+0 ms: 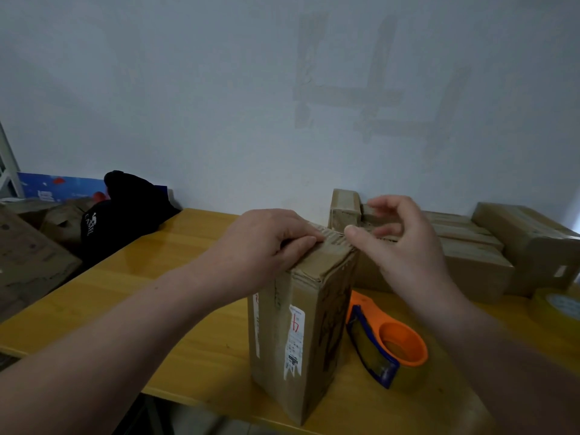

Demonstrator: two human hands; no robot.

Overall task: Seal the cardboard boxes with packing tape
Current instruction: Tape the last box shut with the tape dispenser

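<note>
A tall cardboard box (301, 334) stands upright on the yellow table (194, 346), with white labels on its near face and tape across its top flaps. My left hand (266, 246) lies over the top's left side, fingers bent onto the taped flap. My right hand (398, 246) hovers at the top's far right edge, thumb touching the edge, fingers loosely curled and holding nothing I can make out. An orange and blue tape dispenser (386, 343) lies on the table just right of the box.
Several taped cardboard boxes (489, 246) are stacked at the back right against the wall. A roll of tape (561, 306) sits at the right edge. A black bag (125, 211) and more cardboard boxes (28, 259) lie beyond the table's left side.
</note>
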